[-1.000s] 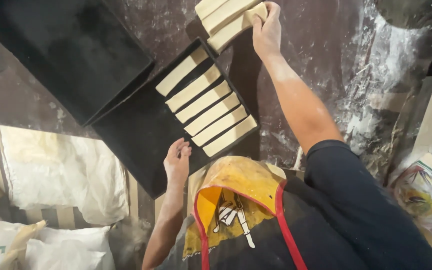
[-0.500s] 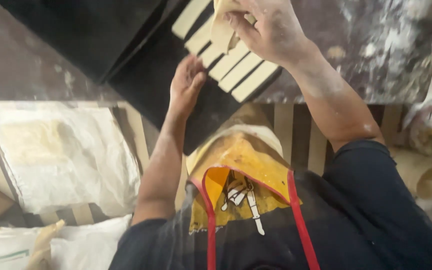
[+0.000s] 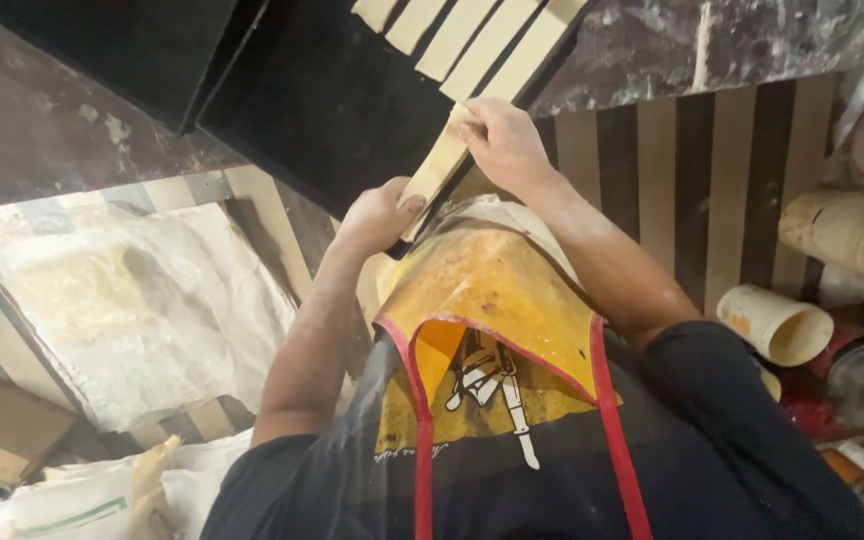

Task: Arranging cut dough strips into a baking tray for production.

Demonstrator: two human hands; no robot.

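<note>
I see both hands pinching one pale dough strip (image 3: 439, 165) at the near edge of the black tray (image 3: 322, 110), right hand (image 3: 505, 143) gripping its upper end, left hand (image 3: 377, 215) its lower; it looks soft, limp, easily stretched, best supported at both ends

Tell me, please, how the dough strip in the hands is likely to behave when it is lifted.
The dough strip is probably soft and floppy: both the left hand and the right hand support it, one at each end. It looks thin and flat, so likely light, and it will not roll. It may stretch or tear if pulled; the strips on the black tray lie flat.
</note>
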